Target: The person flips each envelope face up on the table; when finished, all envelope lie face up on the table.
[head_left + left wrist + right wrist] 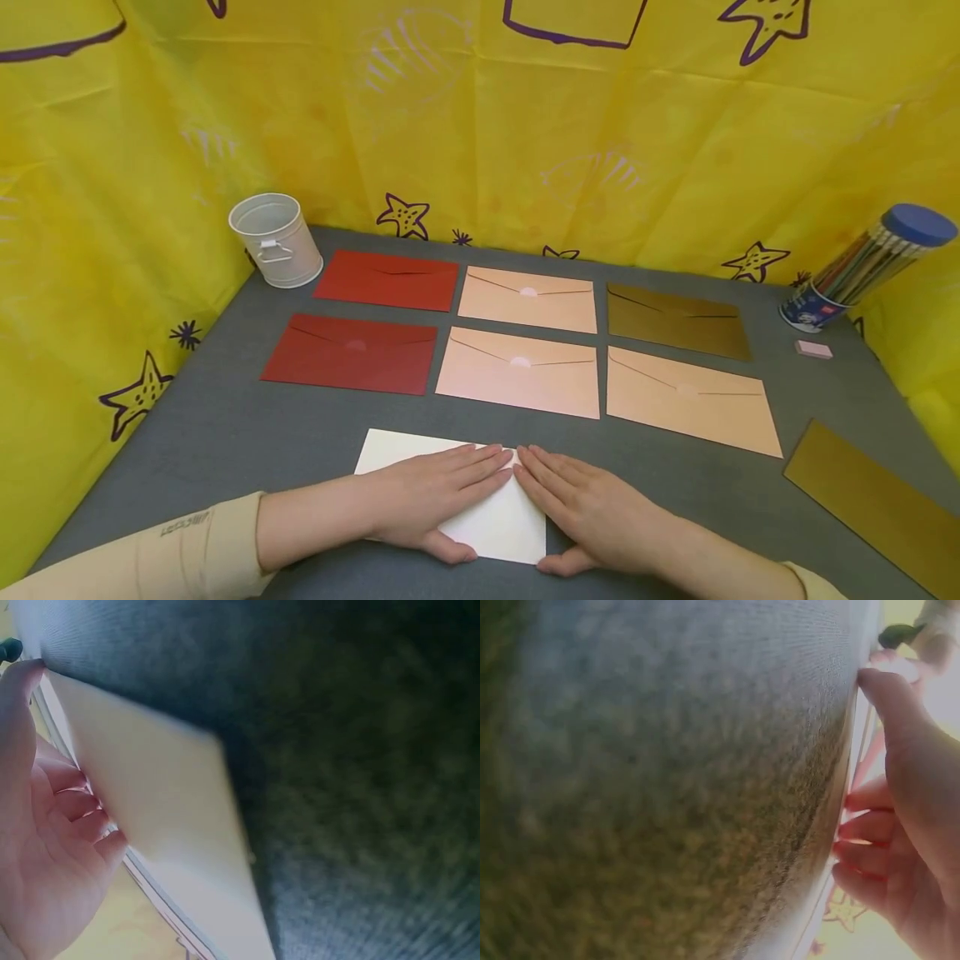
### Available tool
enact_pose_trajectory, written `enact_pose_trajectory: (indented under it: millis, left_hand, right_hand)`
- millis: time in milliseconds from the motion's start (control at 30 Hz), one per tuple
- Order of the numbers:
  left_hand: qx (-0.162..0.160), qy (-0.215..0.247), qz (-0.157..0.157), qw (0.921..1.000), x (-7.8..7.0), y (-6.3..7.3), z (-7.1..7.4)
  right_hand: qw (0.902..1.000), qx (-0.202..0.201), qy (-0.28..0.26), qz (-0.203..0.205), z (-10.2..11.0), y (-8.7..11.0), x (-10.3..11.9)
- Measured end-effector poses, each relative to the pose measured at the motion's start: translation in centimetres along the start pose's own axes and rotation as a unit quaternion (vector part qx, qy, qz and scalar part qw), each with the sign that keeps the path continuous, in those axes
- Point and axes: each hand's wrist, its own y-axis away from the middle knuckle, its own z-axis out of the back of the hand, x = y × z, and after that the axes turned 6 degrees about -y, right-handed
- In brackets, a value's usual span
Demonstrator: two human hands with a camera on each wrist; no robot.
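Observation:
A plain white rectangle (pixel 498 521), paper or an envelope, lies on the grey table near the front edge. Across its middle rests my left hand (pixel 431 496), fingers straight and thumb spread toward the near edge. My right hand (pixel 596 508) lies at its right end, with fingertips on the top right corner and the thumb by the bottom right one. The two sets of fingertips almost meet. In the left wrist view the white rectangle (pixel 165 772) spreads beside the left hand (pixel 52 832). Straight fingers of the right hand (pixel 907 817) show in the right wrist view.
Two rows of envelopes lie beyond: red (pixel 386 281), dark red (pixel 348 354), pale peach (pixel 528 300) and gold (pixel 675 321). Another gold piece (pixel 877 504) is at right. A white bucket (pixel 276 242) stands back left; a pencil cup (pixel 813 308) and pink eraser (pixel 813 349) back right.

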Motion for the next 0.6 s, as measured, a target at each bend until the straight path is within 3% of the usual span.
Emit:
enact_pose_trajectory:
  millis: [233, 600]
  left_hand:
    - [0.011, 0.01, 0.008, 0.9999, 0.1, -0.2, 0.1]
    - [0.016, 0.014, 0.003, 0.9998, 0.4, -0.2, 0.3]
  right_hand:
    - [0.9896, -0.043, 0.111, 0.081, 0.3, -0.4, 0.7]
    - [0.9786, -0.046, 0.16, 0.122, 0.9, -0.7, 1.5]
